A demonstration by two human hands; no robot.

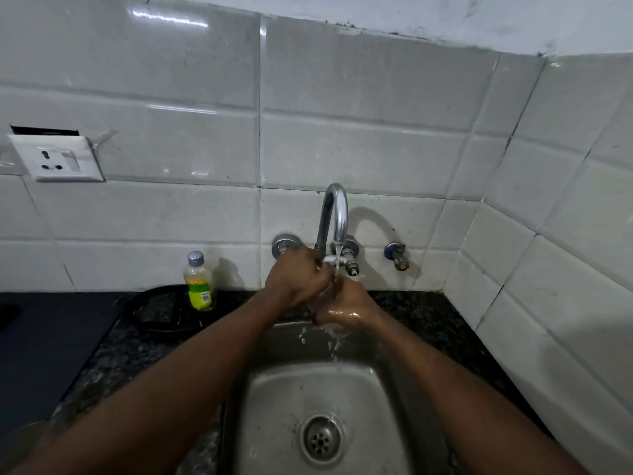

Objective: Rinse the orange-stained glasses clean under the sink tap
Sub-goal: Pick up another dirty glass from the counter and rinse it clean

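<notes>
Dark speckled granite counter [416, 315] runs across mid frame under the white tiles. Steel sink [274, 399] set into it, lower centre, w/ drain [321, 439] at bottom centre. Left of sink, on the counter: a round black ring-shaped item [137, 311], can't tell what, & a small plastic bottle [199, 282] w/ green-yellow label, upright, at the wall. Far left: flat dark surface [44, 344].

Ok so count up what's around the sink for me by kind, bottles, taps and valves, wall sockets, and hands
Bottles: 1, the bottle with yellow liquid on the counter.
Taps and valves: 2, the running tap and the valve to its right.
Wall sockets: 1, the socket.
Hands: 2, left hand, right hand.
Total: 6
</notes>
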